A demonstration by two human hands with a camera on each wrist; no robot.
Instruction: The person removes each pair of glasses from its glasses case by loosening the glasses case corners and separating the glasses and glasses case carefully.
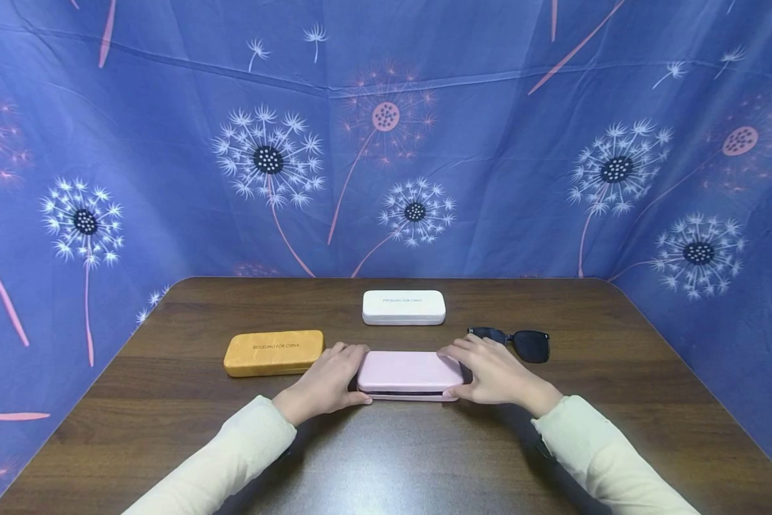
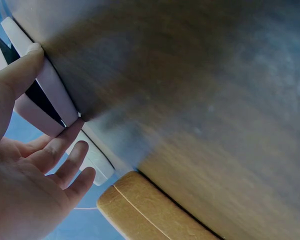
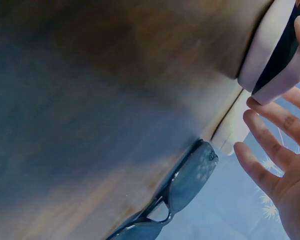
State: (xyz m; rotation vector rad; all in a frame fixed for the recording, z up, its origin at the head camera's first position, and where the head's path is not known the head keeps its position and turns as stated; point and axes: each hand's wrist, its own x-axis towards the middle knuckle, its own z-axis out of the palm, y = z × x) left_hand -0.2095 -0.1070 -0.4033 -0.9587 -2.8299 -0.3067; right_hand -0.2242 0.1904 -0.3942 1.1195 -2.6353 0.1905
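A pale pink glasses case (image 1: 411, 370) lies on the table in front of me, its lid slightly raised along the near side. My left hand (image 1: 328, 379) holds its left end, thumb at the front on the lower half and fingers at the back corner. At the other end, my right hand (image 1: 489, 375) has its thumb at the front gap and its fingers over the lid's corner. Both wrist views show a dark gap between the case's two halves; what lies inside is hidden. Black sunglasses (image 1: 531, 346) rest just behind my right hand, partly covered by it.
To the left, close to my left hand, lies a yellow-orange glasses case (image 1: 272, 354) with printed lettering. A white glasses case (image 1: 403, 309) stands behind the pink one. The brown wooden table (image 1: 167, 436) meets a blue dandelion-print cloth (image 1: 489, 143) at its back and sides.
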